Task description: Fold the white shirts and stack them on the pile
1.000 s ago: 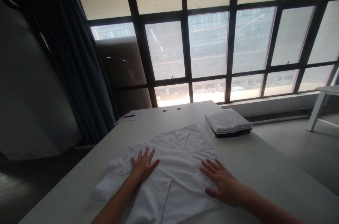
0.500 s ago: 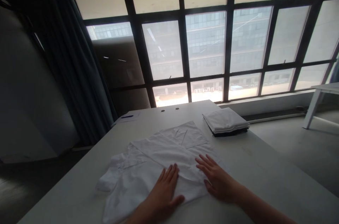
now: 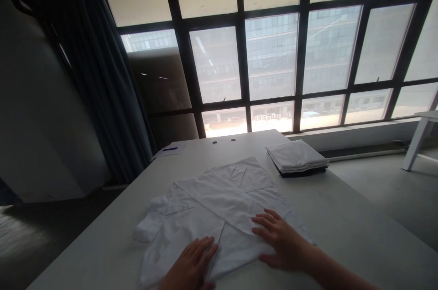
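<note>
White cotton shirt (image 3: 219, 198), folded flat on pale tabletop (image 3: 342, 230); left hand (image 3: 190, 265) and right hand (image 3: 284, 239) on it, each grip wide open, holding nothing, palms down, seemingly pinning the folds.

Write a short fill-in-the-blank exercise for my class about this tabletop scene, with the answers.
The bare left hand and bare right hand both touch a folded ____ shirt.
A neat stack of folded white cloth sits on a ____ layer of fabric.
A blue pen lies on a sheet of ____.

Answers: white; dark; paper
</note>
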A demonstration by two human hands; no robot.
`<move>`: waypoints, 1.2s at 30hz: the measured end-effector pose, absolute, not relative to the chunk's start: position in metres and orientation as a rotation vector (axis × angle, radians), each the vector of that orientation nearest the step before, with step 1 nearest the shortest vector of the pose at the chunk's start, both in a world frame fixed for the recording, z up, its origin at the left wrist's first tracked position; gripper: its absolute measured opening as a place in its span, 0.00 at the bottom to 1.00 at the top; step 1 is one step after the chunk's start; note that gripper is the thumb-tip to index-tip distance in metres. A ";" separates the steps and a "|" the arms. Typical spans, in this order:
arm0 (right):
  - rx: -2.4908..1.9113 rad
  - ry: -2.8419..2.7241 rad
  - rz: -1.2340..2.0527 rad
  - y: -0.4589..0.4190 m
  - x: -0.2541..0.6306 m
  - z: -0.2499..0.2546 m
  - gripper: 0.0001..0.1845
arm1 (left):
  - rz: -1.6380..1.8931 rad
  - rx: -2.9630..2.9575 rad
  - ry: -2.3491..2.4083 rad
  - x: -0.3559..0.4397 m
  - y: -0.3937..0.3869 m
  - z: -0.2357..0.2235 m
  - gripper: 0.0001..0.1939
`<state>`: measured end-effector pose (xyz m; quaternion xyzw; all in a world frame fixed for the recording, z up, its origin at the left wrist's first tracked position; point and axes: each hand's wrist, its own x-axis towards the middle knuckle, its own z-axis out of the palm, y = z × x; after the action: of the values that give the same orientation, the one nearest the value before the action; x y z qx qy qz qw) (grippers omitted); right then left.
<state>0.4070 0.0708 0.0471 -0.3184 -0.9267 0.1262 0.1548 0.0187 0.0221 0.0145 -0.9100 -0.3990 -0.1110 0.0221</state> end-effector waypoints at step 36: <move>-0.859 -2.562 0.197 0.069 0.397 0.034 0.06 | -0.426 -2.915 -1.572 0.031 0.018 0.026 0.08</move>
<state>0.3968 0.0690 0.0337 -0.3096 -0.9236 0.0712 0.2146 0.0314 0.0179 0.0256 -0.8688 -0.4684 -0.1269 -0.0985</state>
